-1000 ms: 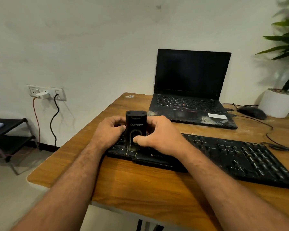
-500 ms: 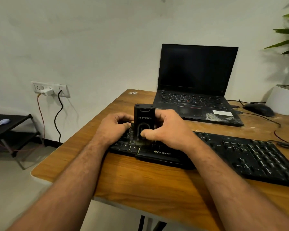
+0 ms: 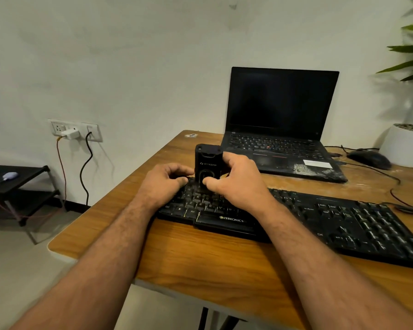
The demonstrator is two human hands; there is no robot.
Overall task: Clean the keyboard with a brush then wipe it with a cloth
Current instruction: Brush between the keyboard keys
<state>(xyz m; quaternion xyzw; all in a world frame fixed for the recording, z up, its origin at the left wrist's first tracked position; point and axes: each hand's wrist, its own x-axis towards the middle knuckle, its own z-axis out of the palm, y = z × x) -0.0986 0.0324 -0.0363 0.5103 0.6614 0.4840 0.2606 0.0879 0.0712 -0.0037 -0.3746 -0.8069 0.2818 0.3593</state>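
Observation:
A black keyboard lies across the wooden desk. A black block-shaped brush tool stands upright on the keyboard's left keys. My right hand grips the tool from the right, thumb on its front. My left hand rests on the keyboard's left end with curled fingers, touching the tool's lower left side. The bristles are hidden behind my hands. No cloth is in view.
An open black laptop with dust on its palm rest stands behind the keyboard. A black mouse and cables lie at the right, beside a white plant pot. A wall socket and low black shelf are at the left.
The tool and both hands have shifted slightly away from me along the left keys, uncovering more of the bottom key rows. The camera has tilted a little.

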